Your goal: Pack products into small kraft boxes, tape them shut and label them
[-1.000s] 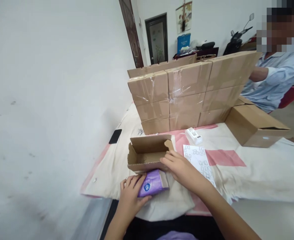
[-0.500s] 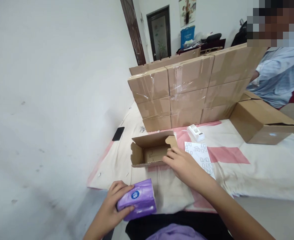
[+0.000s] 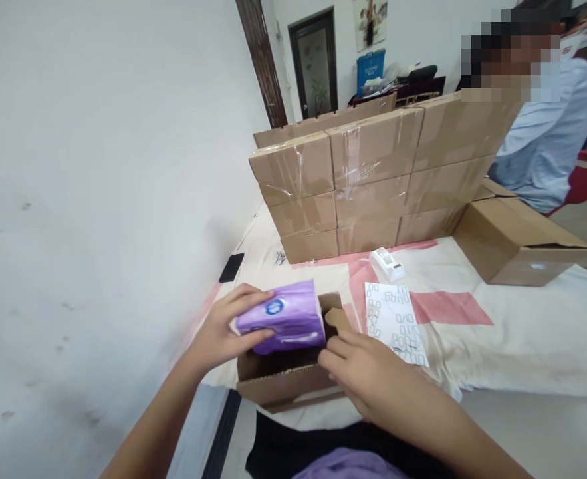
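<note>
A purple pack of tissues with a blue round label is gripped from its left end by my left hand. The pack hangs tilted over the mouth of an open cardboard box and hides much of its inside. My right hand is closed on the box's right end, its fingers by the raised flap. Just right of that hand lies a white sheet printed with small outlined shapes.
A wall of taped cardboard boxes stands behind. A white tape dispenser and black phone lie on the cloth. Another carton sits at right, near a seated person in a light blue shirt. A white wall bounds the left.
My left hand has lifted the tissue pack up and over the box. The box has come nearer to me with my right hand at its end. The person at right has shifted.
</note>
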Demonstrator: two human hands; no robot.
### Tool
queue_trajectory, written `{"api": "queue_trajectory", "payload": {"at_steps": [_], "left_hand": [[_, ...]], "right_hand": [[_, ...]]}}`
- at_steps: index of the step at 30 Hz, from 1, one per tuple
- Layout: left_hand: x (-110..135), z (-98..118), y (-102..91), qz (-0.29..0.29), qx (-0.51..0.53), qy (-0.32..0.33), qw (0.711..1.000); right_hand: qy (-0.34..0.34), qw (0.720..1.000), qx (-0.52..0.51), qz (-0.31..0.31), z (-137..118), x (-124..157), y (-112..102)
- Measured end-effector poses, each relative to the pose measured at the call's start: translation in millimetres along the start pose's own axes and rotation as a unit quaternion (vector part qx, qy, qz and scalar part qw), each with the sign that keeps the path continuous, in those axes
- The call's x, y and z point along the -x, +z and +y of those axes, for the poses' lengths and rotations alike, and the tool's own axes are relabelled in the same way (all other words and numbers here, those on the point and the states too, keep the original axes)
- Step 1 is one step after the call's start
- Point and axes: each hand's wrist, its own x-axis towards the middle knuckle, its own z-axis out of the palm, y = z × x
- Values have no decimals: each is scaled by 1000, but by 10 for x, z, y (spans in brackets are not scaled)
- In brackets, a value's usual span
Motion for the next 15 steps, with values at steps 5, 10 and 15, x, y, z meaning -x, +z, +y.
{"api": "queue_trajectory", "payload": {"at_steps": [5, 10, 15], "left_hand": [[-122, -124, 364, -101, -28, 39, 994], [-5, -55, 364, -162, -108, -2, 981], [-41, 42, 495, -310, -194, -54, 929]], "right_hand": [[9, 1000, 14, 8, 13, 73, 79], [3, 1000, 4, 9, 74, 72, 157], [1, 1000, 2, -4, 107, 34, 179]]}}
